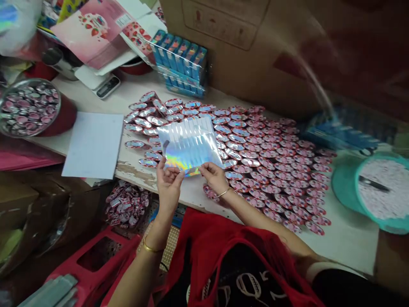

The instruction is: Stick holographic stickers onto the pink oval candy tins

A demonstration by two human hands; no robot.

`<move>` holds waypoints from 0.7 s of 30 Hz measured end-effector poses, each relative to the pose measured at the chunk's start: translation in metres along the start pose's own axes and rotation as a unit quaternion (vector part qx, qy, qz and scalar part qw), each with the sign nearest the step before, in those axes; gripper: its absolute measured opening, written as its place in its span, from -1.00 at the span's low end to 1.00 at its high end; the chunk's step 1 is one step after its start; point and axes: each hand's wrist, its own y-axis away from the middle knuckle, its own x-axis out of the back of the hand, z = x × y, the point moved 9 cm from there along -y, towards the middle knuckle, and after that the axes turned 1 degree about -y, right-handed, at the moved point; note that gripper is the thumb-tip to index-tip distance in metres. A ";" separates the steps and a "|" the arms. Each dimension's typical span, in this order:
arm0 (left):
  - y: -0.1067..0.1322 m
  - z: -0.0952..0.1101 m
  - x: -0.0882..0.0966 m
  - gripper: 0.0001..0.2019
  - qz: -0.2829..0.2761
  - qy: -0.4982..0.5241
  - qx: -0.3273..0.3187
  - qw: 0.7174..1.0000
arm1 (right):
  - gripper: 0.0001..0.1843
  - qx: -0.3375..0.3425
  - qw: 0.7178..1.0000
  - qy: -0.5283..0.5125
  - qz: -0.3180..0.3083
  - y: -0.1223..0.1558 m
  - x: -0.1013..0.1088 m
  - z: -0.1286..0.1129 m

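A shiny, rainbow-reflecting sheet (191, 138) with a row of pale strips lies tilted in front of me, over part of the packets. My left hand (168, 181) pinches its near edge at the left corner, thumb against fingers. At the same edge, farther right, the thumb and fingertips of my right hand (214, 175) are closed on the sheet. Around and beneath it stand many small oval-ended, red-and-pink foil packets (265, 147), packed in rows across the table. Some ends look silvery, others pink. The packet nearest my right hand sits just under its wrist.
White paper (92, 145) lies left, beside a metal pot (68, 111) of small packets. A kitchen scale (108, 86) and wrapped blue boxes (182, 59) stand behind. A teal tub (347, 181) holds pale bits and a dark-handled tool. A large carton (230, 47) borders the back; a red stool (86, 273) stands below.
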 end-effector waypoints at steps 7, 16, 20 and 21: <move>0.079 -0.054 -0.070 -0.25 -0.096 -0.088 0.046 0.990 | -0.70 0.057 0.964 0.228 0.121 0.083 0.103 0.033; 0.050 -0.045 -0.126 -0.27 -0.205 -0.255 -0.113 0.938 | -0.74 0.037 0.918 0.335 0.207 0.080 0.127 0.049; 0.030 -0.045 -0.141 -0.26 -0.260 -0.341 -0.158 0.889 | -0.75 0.035 0.909 0.348 0.227 0.073 0.121 0.057; 0.027 -0.047 -0.143 -0.26 -0.272 -0.355 -0.160 0.880 | -0.76 0.035 0.906 0.354 0.229 0.072 0.119 0.059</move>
